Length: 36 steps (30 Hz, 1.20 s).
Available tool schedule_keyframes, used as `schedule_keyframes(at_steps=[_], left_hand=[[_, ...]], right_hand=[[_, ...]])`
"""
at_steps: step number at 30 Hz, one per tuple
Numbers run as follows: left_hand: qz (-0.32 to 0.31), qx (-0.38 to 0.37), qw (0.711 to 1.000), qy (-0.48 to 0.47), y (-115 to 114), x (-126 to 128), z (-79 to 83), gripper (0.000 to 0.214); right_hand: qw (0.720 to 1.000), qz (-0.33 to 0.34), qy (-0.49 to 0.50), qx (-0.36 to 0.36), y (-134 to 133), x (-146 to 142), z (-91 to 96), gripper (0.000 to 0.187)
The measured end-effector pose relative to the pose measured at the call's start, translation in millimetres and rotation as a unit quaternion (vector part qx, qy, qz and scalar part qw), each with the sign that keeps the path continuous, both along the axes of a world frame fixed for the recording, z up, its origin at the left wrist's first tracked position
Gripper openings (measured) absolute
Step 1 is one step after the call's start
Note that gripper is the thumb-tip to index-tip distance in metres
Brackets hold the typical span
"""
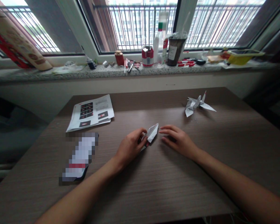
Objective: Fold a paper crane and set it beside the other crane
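A small folded piece of paper (152,132), white with a little red low down, is near the middle of the table. My left hand (133,141) pinches its left side between thumb and fingers, which hide part of it. Just right of the paper, my right hand (175,137) is open, its fingers apart and pointing at the paper without gripping it. Farther back on the right stands a folded paper crane (197,104) with its wings spread.
Printed sheets (102,104) lie at the back left of the wooden table (135,193). A phone (81,155), blurred out, lies nearer me. Along the stone windowsill (72,71) stand a red can (147,56), a dark drink cup (175,51), a yellow basket (241,58) and small items.
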State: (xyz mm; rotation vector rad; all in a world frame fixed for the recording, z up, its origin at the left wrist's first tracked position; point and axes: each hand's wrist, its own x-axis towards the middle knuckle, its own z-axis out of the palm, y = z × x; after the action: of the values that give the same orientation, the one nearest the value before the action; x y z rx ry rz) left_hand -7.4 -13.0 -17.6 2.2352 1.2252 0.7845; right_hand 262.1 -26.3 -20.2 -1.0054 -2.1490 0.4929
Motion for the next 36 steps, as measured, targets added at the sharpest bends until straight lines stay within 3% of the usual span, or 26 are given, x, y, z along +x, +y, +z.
schedule_keyframes(at_steps=[8, 16, 24, 36], left_hand=[[0.028, 0.055, 0.993, 0.100, -1, 0, -1.6, 0.009], [0.013, 0.085, 0.988, 0.129, -1, 2, -3.0, 0.009], [-0.056, 0.107, 0.986, 0.114, 2, 1, -6.6, 0.008], [-0.050, 0.091, 0.991, 0.087, 4, 6, -9.2, 0.005]], right_hand=[[0.991, 0.074, -0.107, 0.020, -4, -8, -2.9, 0.041], [0.983, 0.075, -0.166, 0.030, -3, -6, -7.6, 0.040], [0.993, 0.060, -0.103, 0.011, -1, -5, -5.3, 0.025], [0.999, 0.019, -0.051, 0.001, 2, -12, -17.2, 0.013]])
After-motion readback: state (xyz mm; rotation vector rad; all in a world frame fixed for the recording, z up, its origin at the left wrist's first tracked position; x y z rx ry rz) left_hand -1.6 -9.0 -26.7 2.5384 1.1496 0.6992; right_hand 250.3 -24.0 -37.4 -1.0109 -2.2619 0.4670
